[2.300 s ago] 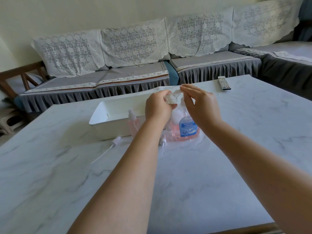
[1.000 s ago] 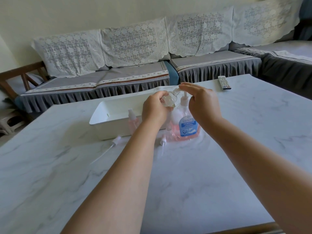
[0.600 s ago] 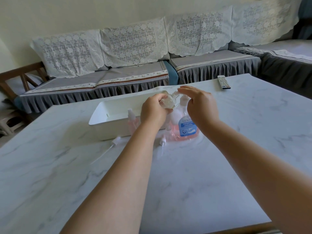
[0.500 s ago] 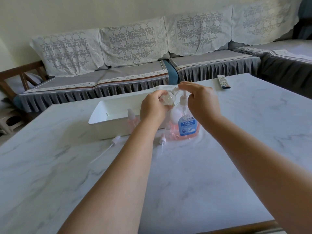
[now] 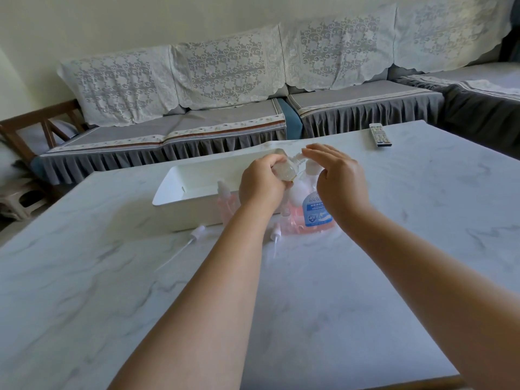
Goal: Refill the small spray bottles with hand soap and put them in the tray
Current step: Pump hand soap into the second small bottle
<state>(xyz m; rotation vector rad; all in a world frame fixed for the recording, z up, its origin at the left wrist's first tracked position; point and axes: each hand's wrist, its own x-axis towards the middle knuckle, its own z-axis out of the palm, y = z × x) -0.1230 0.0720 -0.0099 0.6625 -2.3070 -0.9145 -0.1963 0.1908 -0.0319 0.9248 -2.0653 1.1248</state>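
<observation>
Right hand [image 5: 339, 175] flattened, now pressing pump [image 5: 311, 167]; left hand [image 5: 260, 182] grips small bottle [image 5: 285, 170].

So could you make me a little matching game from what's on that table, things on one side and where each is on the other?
Things:
1. clear bottle
2. remote
3. soap bottle
4. pink bottle

Places:
A. standing on the table in front of the tray
B. at the table's far edge, near the sofa
C. gripped in the left hand
D. under the right hand, which is over its pump

Pairs: 1-C, 2-B, 3-D, 4-A
</observation>
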